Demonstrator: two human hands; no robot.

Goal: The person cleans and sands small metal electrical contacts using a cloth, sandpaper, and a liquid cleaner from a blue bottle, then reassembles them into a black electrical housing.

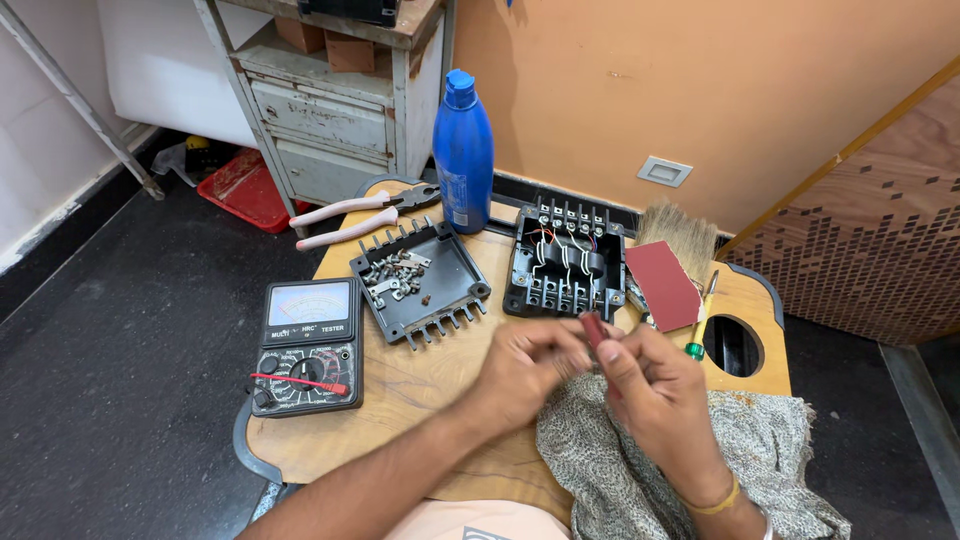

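My left hand [525, 365] and my right hand [650, 385] meet over the front of a small wooden table [420, 390]. Together they pinch a small dark red piece [593, 328], which looks like folded sandpaper; whatever lies inside it is hidden. Just beyond the hands sits a black terminal box [565, 265] with wires and screw terminals. To its left lies its black cover [420, 280], turned up and holding several loose screws and metal pieces. A grey patterned cloth [690, 460] lies under my right wrist.
An analog multimeter [308, 345] rests at the table's left. Pink-handled pliers [360, 215] and a blue bottle [464, 150] stand at the back. A red sandpaper sheet [662, 285], a brush [685, 230] and a green-handled screwdriver [700, 325] lie at the right. A metal cabinet [330, 100] stands behind.
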